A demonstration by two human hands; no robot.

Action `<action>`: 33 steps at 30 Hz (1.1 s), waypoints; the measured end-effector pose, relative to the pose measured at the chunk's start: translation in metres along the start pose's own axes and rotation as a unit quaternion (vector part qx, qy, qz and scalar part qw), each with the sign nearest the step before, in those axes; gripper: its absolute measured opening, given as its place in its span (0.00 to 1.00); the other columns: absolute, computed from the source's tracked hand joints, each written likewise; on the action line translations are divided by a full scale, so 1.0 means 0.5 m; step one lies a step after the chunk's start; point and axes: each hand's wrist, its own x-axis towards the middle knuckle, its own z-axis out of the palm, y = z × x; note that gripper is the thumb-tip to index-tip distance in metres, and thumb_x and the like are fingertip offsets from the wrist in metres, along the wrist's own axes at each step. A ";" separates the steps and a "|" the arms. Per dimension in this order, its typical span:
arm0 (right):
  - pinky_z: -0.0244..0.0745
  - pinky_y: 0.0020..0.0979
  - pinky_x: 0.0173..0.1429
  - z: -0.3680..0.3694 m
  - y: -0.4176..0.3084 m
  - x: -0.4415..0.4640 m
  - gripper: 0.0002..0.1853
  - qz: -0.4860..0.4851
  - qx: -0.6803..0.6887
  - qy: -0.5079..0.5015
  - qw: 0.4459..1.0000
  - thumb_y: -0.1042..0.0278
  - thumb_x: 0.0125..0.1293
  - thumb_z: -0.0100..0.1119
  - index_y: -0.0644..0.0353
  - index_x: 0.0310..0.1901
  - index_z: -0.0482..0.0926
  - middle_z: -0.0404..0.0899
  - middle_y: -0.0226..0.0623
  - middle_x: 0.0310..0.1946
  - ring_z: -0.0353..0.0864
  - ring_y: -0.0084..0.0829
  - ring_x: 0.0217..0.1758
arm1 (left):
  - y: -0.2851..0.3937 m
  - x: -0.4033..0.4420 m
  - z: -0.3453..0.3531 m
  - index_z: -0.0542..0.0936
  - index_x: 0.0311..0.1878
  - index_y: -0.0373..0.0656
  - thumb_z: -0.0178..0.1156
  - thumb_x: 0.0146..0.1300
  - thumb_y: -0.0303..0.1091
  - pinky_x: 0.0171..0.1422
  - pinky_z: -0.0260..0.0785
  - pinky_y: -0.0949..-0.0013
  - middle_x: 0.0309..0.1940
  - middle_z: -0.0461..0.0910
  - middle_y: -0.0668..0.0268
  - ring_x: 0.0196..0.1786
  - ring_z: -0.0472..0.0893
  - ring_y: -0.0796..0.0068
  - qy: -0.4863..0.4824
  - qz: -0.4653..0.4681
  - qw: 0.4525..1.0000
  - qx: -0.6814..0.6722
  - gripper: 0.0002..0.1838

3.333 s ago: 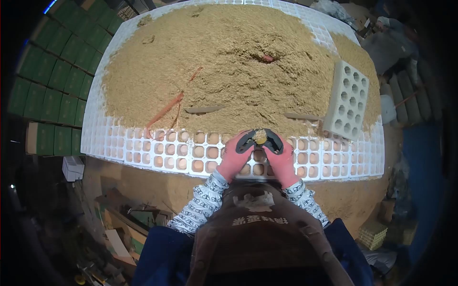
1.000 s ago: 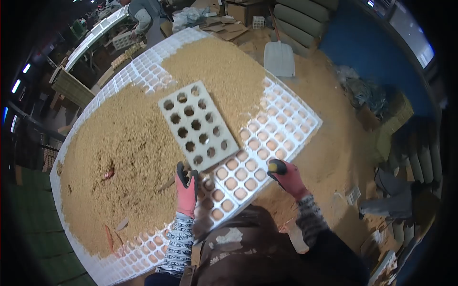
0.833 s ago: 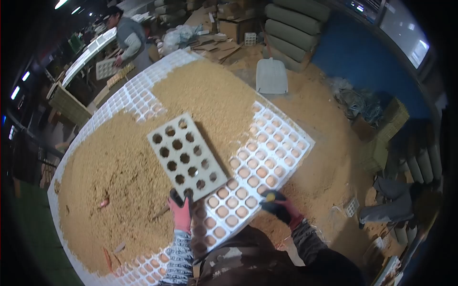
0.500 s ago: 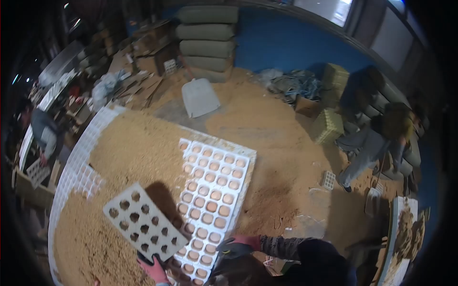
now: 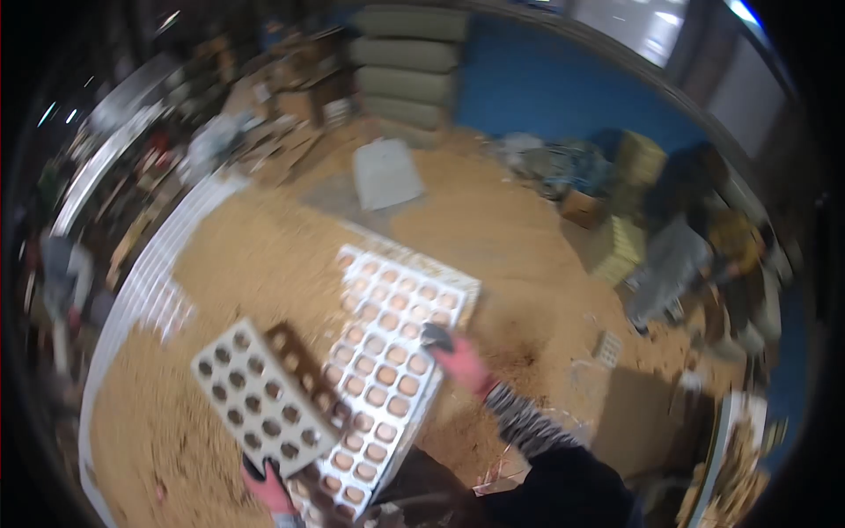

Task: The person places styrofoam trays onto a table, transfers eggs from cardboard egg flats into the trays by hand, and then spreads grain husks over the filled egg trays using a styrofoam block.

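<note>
My left hand [image 5: 268, 486], in a pink glove with dark fingers, grips the lower edge of a pale grey slab with rows of round holes [image 5: 260, 381]. The slab is tilted above the loose tan material and casts a shadow to its right. Beside it lies a white tray with rows of cavities [image 5: 400, 356], showing rounded pinkish-brown pieces. My right hand [image 5: 456, 356], gloved in pink and dark, is at the tray's right edge. Its blurred fingers look stretched out and hold nothing visible.
Loose tan material [image 5: 255, 238] covers much of the white-celled surface [image 5: 150, 255]. Behind stand stacked sacks [image 5: 409, 70] and a pale scoop or shovel blade [image 5: 387, 174]. A person [image 5: 731, 255] bends at right near yellowish stacks [image 5: 614, 251]; another person [image 5: 66, 273] is at left.
My right hand has moved up along the tray's right edge, away from my body. My left hand and the holed slab have shifted slightly, and the view has turned a little.
</note>
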 end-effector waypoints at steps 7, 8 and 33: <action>0.60 0.41 0.69 0.378 -0.206 -0.150 0.45 -0.182 -0.064 -0.176 0.965 0.72 0.52 0.65 0.69 0.69 0.50 0.57 0.57 0.66 0.61 0.46 0.68 | 0.147 -0.137 0.075 0.46 0.73 0.36 0.65 0.55 0.48 0.74 0.49 0.60 0.69 0.56 0.44 0.71 0.58 0.49 -0.016 0.094 0.962 0.255 0.52; 0.59 0.41 0.70 0.387 -0.247 -0.121 0.45 -0.196 -0.017 -0.216 0.956 0.75 0.52 0.63 0.67 0.70 0.49 0.55 0.55 0.67 0.58 0.45 0.69 | 0.171 -0.135 0.072 0.46 0.72 0.33 0.67 0.52 0.46 0.74 0.50 0.60 0.68 0.56 0.44 0.71 0.59 0.49 0.014 0.106 0.959 0.261 0.53; 0.70 0.38 0.60 0.952 -0.529 -0.116 0.26 -0.019 0.067 -0.322 0.944 0.59 0.68 0.49 0.60 0.65 0.63 0.71 0.42 0.58 0.73 0.40 0.57 | -0.119 -0.226 -1.121 0.74 0.53 0.42 0.59 0.57 0.35 0.61 0.66 0.55 0.55 0.73 0.57 0.56 0.73 0.55 0.210 0.102 0.856 0.460 0.20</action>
